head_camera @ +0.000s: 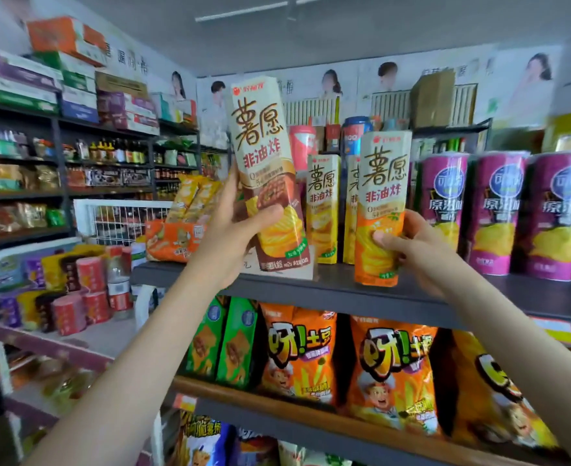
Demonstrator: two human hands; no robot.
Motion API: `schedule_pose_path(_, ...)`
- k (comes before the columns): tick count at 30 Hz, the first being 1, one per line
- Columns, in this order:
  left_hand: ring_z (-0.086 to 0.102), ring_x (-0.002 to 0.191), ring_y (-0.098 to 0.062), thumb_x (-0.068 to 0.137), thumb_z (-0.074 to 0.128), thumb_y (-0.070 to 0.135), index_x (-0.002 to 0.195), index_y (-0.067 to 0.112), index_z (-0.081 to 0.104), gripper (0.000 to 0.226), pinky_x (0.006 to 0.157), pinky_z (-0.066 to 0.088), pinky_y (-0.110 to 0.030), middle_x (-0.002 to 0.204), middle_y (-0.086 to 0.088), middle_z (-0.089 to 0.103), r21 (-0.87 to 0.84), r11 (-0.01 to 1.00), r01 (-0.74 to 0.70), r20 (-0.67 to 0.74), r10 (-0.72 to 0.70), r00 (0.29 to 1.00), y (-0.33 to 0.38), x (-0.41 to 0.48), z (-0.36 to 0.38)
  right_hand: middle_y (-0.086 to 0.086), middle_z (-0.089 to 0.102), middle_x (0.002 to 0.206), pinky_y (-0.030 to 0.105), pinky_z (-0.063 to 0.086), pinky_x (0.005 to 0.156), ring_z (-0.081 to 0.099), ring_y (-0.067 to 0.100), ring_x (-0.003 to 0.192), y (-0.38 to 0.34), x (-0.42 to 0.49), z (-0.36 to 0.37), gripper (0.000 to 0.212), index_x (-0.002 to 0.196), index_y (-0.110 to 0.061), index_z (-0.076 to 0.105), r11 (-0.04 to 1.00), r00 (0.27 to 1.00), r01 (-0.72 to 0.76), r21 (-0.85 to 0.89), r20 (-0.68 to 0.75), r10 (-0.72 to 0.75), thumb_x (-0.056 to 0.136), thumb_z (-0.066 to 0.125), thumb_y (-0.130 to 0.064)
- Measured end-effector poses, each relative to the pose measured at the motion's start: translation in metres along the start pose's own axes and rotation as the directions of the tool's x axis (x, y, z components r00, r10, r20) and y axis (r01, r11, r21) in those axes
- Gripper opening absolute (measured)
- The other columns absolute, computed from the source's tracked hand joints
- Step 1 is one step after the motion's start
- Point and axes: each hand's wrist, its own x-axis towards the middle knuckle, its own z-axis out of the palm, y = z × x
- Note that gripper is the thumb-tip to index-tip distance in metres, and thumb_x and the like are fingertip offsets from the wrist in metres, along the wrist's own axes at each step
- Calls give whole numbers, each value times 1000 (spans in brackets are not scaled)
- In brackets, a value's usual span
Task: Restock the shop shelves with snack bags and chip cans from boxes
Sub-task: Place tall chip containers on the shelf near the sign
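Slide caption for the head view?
Left hand holds tilted brown chip box; right hand grips orange chip box at the shelf edge.

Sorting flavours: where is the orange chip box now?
Head view, right of centre: the orange chip box is at the front edge of the grey shelf, held by the right hand, between yellow boxes and purple cans.

Posters (331,84) are lining the white wall (260,67) behind 2 ribbed radiators (306,111); a tube light (240,11) is running across the ceiling (412,25).
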Motion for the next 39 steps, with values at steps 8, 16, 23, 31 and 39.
schedule_pose_path(8,62,117,-14,67,75,10,148,34,34,94,91,53,-40,130,4,63,-30,999,-27,83,29,996,-24,51,11,0,60,120,28,51,64,61,9,95,25,40,-2,63,142,-19,33,987,993,-111,-116,-42,107,88,67,-16)
schedule_pose_path(16,63,113,-10,64,78,11,138,43,36,91,93,53,-41,128,4,62,-56,997,-43,149,51,988,-28,81,16,-3,57,126,22,51,73,58,8,102,25,43,-5,73,140,-19,33,933,992,-121,-339,-79,100,81,73,-33)
schedule_pose_path(23,52,129,-15,67,82,26,150,45,21,104,108,41,-51,140,7,53,115,983,-147,313,104,944,-23,98,19,-2,50,130,25,43,94,50,13,115,-50,29,15,74,143,-19,35,751,840,311,-582,-200,-504,82,71,-40)
schedule_pose_path(31,35,142,-10,69,80,38,145,60,15,103,114,33,-49,154,12,36,225,933,-280,451,155,879,-29,89,38,-10,64,117,31,51,95,62,-1,103,-70,34,53,61,132,-27,44,849,929,350,-395,33,-368,80,77,-21)
schedule_pose_path(39,36,137,3,86,73,17,133,69,9,94,111,33,-23,154,9,35,314,924,-220,436,66,898,-35,81,11,-13,64,113,27,52,88,61,2,106,-31,36,62,64,131,-26,43,901,940,284,-326,-91,-329,79,77,-11)
